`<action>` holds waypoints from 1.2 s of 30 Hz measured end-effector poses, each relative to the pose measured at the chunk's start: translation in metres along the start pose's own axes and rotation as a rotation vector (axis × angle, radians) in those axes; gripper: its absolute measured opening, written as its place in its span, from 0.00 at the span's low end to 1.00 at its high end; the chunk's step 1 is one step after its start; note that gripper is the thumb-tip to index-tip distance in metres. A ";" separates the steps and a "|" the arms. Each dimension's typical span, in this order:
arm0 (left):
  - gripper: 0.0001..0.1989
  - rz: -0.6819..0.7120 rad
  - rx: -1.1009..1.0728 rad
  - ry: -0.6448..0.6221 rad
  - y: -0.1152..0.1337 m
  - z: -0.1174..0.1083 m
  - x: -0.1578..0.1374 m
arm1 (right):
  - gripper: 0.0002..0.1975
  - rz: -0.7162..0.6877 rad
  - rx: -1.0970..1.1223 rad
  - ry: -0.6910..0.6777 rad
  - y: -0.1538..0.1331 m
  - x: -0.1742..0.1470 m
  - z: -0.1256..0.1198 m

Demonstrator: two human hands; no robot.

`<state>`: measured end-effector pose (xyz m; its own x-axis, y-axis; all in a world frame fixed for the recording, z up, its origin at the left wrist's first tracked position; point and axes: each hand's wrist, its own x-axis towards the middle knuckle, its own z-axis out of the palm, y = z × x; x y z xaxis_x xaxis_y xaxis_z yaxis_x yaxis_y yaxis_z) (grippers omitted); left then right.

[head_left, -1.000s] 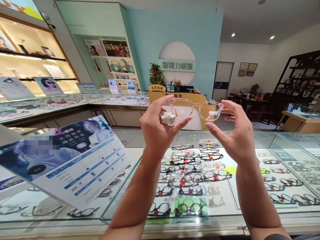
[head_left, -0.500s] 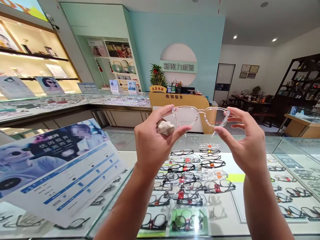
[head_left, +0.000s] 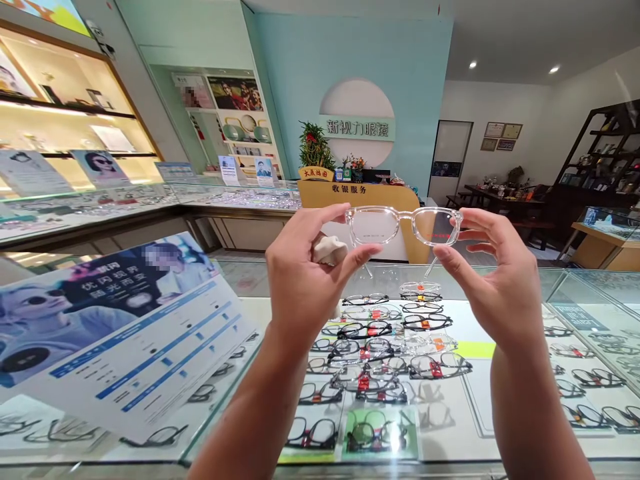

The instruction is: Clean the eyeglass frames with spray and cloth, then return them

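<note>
A pair of clear-framed eyeglasses [head_left: 405, 215] is held up level above the glass counter, its lenses facing me and its temples pointing away. My left hand [head_left: 310, 267] pinches the left end of the frame between thumb and index finger. A crumpled white cloth [head_left: 330, 250] is also tucked in the left hand's curled fingers. My right hand [head_left: 500, 280] grips the right end with thumb and fingertips. Small printed marks show on both lenses. Below, several dark-framed glasses [head_left: 365, 330] with red and orange tags lie in rows inside the display case.
A glass display counter [head_left: 480, 453] spans the front. On its left stands a printed leaflet [head_left: 165, 347]. Farther off are a yellow cashier desk [head_left: 415, 200] with a plant [head_left: 316, 150], more display cases [head_left: 240, 223] at left and a dark shelf [head_left: 585, 153] at right.
The glasses have risen slightly and tilted a little, and both temples now show more clearly below the frame. Both hands keep their hold. The camera view has shifted slightly.
</note>
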<state>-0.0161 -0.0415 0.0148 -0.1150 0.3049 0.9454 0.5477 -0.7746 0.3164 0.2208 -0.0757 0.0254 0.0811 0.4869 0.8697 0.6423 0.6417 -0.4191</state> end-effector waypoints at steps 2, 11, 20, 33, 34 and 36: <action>0.25 0.009 0.002 0.005 -0.001 0.000 0.001 | 0.26 -0.009 -0.013 -0.006 -0.001 -0.001 -0.001; 0.25 0.025 0.008 -0.002 -0.004 -0.004 0.001 | 0.25 -0.022 -0.054 -0.012 -0.006 -0.003 0.000; 0.24 0.126 0.026 0.116 0.006 0.004 0.000 | 0.24 -0.022 -0.101 -0.013 -0.011 -0.004 -0.002; 0.33 0.125 -0.023 0.115 0.005 0.009 -0.010 | 0.27 0.028 -0.106 -0.098 -0.005 -0.003 0.003; 0.33 0.126 -0.024 0.118 0.005 0.009 -0.010 | 0.27 0.031 -0.097 -0.094 -0.004 -0.003 0.003; 0.32 0.128 -0.025 0.131 0.006 0.010 -0.010 | 0.26 0.030 -0.076 -0.082 -0.003 -0.002 0.003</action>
<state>-0.0036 -0.0434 0.0063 -0.1536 0.1296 0.9796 0.5440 -0.8165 0.1934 0.2161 -0.0768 0.0237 0.0404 0.5544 0.8313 0.6967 0.5807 -0.4211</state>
